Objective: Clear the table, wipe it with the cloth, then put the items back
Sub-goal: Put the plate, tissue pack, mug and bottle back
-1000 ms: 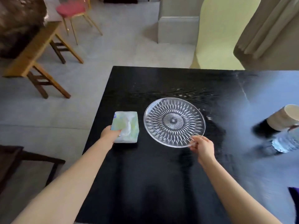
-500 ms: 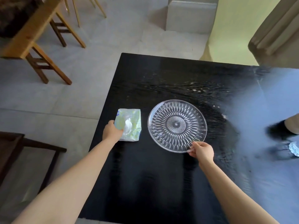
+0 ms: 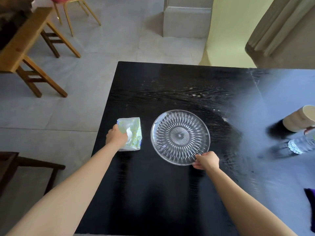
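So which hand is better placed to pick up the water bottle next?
Probably the right hand: the water bottle lies at the table's right edge, though that hand holds the glass plate.

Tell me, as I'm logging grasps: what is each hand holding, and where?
Left hand: tissue pack, near-left edge. Right hand: glass plate, near rim.

Both arms reach forward; left hand point(image 3: 116, 137) lies palm-down, right hand point(image 3: 207, 160) pinching.

My left grip point(image 3: 117, 136) covers the tissue pack's point(image 3: 132, 132) near-left corner. Beyond my right grip point(image 3: 206, 161), a paper cup point(image 3: 297, 119) and plastic bottle point(image 3: 300, 143) are cut by the frame edge, blurred. The bench point(image 3: 153, 193) runs out of frame.
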The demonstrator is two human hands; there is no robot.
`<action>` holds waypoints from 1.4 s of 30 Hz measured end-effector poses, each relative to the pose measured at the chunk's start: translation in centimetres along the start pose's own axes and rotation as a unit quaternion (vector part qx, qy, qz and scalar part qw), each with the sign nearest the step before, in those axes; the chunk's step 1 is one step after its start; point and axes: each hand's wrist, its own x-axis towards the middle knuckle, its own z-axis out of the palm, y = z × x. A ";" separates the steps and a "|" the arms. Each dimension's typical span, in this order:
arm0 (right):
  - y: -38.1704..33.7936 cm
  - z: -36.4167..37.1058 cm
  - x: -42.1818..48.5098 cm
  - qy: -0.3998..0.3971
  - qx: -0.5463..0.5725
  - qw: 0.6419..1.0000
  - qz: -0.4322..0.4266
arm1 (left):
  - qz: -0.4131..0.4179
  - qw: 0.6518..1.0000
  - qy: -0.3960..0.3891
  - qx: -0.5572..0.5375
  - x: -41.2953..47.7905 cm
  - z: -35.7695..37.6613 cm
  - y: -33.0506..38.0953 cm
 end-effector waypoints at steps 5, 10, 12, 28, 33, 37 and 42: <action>0.6 -0.1 -0.4 -0.021 -0.005 1.000 -0.004 | 0.001 1.000 -0.004 0.005 -0.4 0.1 -0.3; 0.1 -1.0 -0.7 -0.033 -0.030 0.999 0.003 | 0.038 0.997 0.051 0.044 -1.4 -0.3 1.1; -0.7 -2.0 -0.7 -0.036 -0.068 0.997 0.003 | 0.077 0.993 0.071 0.049 -2.2 -0.9 2.2; -6.5 -22.4 -2.1 0.001 -0.289 0.957 -0.015 | 0.368 0.861 -0.172 0.306 -11.0 6.6 23.9; -4.2 -30.6 0.0 0.021 -0.285 0.958 0.005 | 0.399 0.840 -0.202 0.306 -16.2 12.2 31.5; -1.6 -36.0 2.3 0.053 -0.224 0.973 0.007 | 0.403 0.830 -0.219 0.316 -19.5 17.3 36.7; 1.0 -40.2 7.3 0.099 -0.163 0.981 -0.017 | 0.383 0.843 -0.247 0.286 -21.0 24.5 42.2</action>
